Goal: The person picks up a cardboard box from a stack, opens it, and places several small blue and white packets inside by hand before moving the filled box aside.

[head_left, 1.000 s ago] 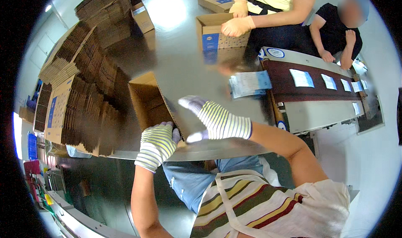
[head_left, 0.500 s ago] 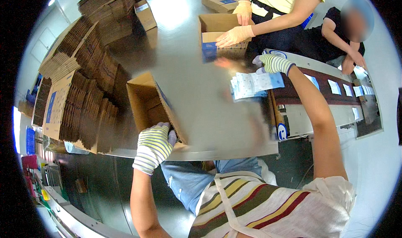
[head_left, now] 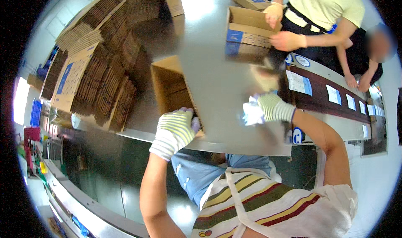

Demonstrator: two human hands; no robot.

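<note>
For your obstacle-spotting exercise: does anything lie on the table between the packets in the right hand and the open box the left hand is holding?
Nothing visible does. The right hand holds pale packets just right of the open box, which the left hand grips at its near edge; only bare steel table lies between.

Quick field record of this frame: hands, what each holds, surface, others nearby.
left hand: striped glove, gripping the near edge of the open cardboard box
right hand: striped glove, holding blurred white-and-blue packets
surface: shiny metal table
left of box: stacks of flattened cartons
right side: conveyor belt carrying packets
co-worker: gloved hands on second open box
</note>
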